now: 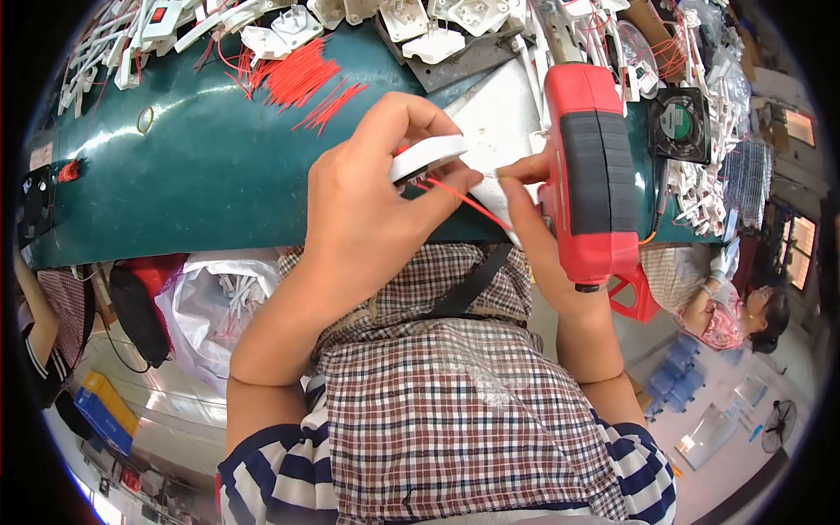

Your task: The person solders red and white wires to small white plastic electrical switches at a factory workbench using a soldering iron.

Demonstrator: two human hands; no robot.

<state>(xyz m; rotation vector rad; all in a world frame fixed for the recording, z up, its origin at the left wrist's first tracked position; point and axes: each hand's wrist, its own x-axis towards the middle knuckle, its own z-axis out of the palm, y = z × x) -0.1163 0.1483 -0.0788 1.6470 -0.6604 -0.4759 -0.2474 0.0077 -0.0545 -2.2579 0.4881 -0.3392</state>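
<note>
My left hand (pixel 367 197) is closed around a white plastic switch housing (pixel 430 156), with a little red showing at its upper side and dark parts underneath. From the housing a thin red wire (pixel 472 204) runs down and right to my right hand (pixel 538 214). That hand's thumb and forefinger are brought together beside the housing; what lies between them is too small to make out, and the wire's far end is hidden behind the thumb. A bulky red and black tool (pixel 598 175) hides the rest of the right fingers.
Cut red wires (pixel 302 74) lie in a loose pile on the green tabletop (pixel 210 184). White plastic parts (pixel 293 31) crowd the back edge. At the right are a small black fan (pixel 680 125) and more white pieces (pixel 700 201). Another person (pixel 722 306) sits at far right.
</note>
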